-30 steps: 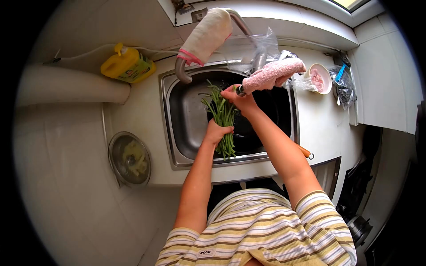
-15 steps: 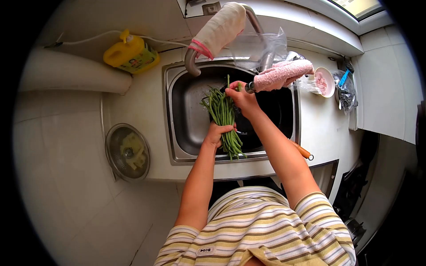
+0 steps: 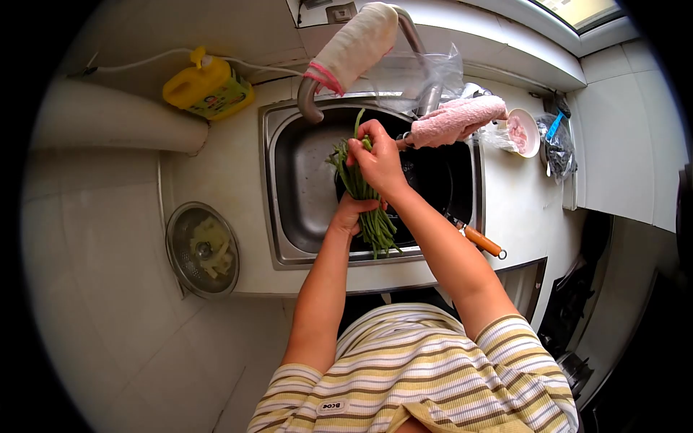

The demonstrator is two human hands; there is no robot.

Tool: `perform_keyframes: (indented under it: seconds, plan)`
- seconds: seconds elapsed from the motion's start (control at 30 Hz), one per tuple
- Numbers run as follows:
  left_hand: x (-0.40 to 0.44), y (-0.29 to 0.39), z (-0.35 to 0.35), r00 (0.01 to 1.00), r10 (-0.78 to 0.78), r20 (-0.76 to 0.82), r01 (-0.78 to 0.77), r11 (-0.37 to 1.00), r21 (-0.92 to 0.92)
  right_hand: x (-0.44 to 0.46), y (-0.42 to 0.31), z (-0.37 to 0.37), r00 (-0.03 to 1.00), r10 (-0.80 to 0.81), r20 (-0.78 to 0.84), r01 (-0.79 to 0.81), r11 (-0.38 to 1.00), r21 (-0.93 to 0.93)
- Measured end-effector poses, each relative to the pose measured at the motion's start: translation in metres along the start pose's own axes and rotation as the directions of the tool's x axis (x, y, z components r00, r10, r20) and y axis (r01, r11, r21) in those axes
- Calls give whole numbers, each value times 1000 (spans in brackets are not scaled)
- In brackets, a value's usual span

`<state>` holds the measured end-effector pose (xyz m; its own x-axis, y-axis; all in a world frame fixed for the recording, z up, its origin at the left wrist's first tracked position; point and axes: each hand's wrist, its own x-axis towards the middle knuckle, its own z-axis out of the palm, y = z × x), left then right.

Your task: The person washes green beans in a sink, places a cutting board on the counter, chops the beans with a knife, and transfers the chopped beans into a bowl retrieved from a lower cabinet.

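A bunch of long green beans (image 3: 378,231) is held over the sink (image 3: 271,202), its lower ends hanging near the front rim. My left hand (image 3: 351,213) wraps round the middle of the bunch. Closed over the upper part is my right hand (image 3: 378,160), its fingertips pinching green bean ends; one bean sticks up beyond them. My right fingers hide part of the bunch's top. Under the hands, in the right part of the sink, lies a dark pan (image 3: 433,191) whose orange handle (image 3: 484,242) crosses the front rim.
A cloth-wrapped faucet (image 3: 309,105) arches over the sink's back, beside a lever draped with a pink cloth (image 3: 458,121). At left stand a metal strainer (image 3: 175,252) with pale pieces and a yellow jug (image 3: 209,88). A bowl (image 3: 533,135) of pink pieces sits right.
My right hand has shifted left onto the top of the bunch, covering more of it. My left hand keeps its hold. The view has shifted slightly, and more of the pan's handle shows.
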<state>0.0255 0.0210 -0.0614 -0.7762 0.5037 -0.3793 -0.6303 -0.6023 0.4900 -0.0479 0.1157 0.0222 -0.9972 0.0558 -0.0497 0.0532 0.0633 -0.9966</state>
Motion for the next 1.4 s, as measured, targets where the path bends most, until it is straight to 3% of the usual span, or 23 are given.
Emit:
perform_keyframes:
  seconds: [0.1,0.2,0.23,0.3,0.37,0.47,0.6,0.63,0.7,0.8,0.87,0.97,1.0,1.1,1.13,1.17,1.23,1.3,1.37,1.4]
  plan:
    - [1,9,8,999,30,31,-32,999,43,-7,-14,1,996,-76,-54,73,996,-56]
    - [2,15,9,994,62,-91,-41,977,209,-9,-24,11,936,-350,-34,329,906,-267]
    - [0,16,7,994,63,-91,-43,977,207,-8,-31,12,936,-351,-32,330,905,-269]
    - [-2,18,3,998,44,41,-49,988,144,-4,-44,15,970,-244,9,243,962,-124]
    - [-2,17,-4,997,54,57,-62,988,145,1,-45,14,983,-179,-50,175,983,-62]
    - [-3,25,-5,997,25,72,-38,982,183,4,-46,8,960,-250,-127,249,968,-25]
    - [-9,22,-11,999,-38,10,34,967,252,6,-102,-2,909,-368,-194,390,917,84]
    - [-9,20,-15,999,-34,11,31,967,251,3,-120,-12,891,-412,-193,423,906,20]
    - [-11,13,-25,998,-13,-65,25,983,179,1,-143,-30,849,-461,-258,498,862,99]
    - [-8,11,-34,996,-11,-89,15,999,39,-10,-162,-46,891,-381,-246,424,894,149]
    - [-3,3,-48,997,13,-77,-16,999,-39,-23,-167,-57,996,-90,-26,92,990,111]
    - [3,14,-36,995,94,-16,-95,985,-142,-34,-142,-50,993,72,97,-70,997,-29]
    - [8,16,-35,994,88,62,-81,991,-104,-33,-103,-40,976,169,140,-170,985,-4]
    - [7,12,-13,987,154,34,-146,974,-172,-21,-10,-11,913,382,147,-393,918,54]
    - [7,8,-8,986,165,-22,-166,968,-188,-15,-1,-8,912,382,149,-394,917,62]
    - [7,6,-9,986,165,-21,-166,968,-189,-9,6,-8,904,424,53,-427,891,156]
    - [8,-2,-16,990,132,59,-115,968,-224,2,21,-6,872,482,-82,-447,855,263]
    - [8,-7,-19,993,68,97,-45,975,-219,11,35,-9,899,428,-86,-357,835,419]
    - [10,-6,-19,997,62,53,-49,973,-227,16,45,-11,907,412,-86,-336,831,443]
    - [10,-7,-21,996,58,62,-43,974,-222,12,46,-11,869,487,-84,-383,771,509]
